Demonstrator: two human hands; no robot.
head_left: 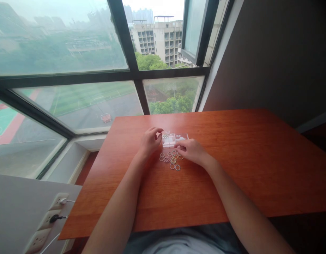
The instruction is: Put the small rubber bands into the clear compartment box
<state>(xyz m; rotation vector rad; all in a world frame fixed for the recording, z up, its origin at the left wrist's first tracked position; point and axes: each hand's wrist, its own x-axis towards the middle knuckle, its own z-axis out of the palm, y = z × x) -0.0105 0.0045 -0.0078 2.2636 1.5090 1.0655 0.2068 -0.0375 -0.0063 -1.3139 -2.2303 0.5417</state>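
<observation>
A small clear plastic box (168,141) stands on the table, with some small pale items showing at its back. My left hand (151,140) is at the box's left side, its curled fingers and thumb against that edge. On the other side, my right hand (191,151) reaches to the box's front right corner. Its fingertips are bent together, and whatever is in them is too small to make out. Just in front of the box lies a loose group of pastel hair ties (173,160), white, pink and yellowish, some overlapping. A clear lid-like part (182,136) extends at the box's right.
The reddish-brown wooden table (245,158) reaches up to the window (138,76). A dark grey wall (271,63) rises at the right. Low on the left wall are sockets (48,218) with plugs and cables, beside the table's left edge.
</observation>
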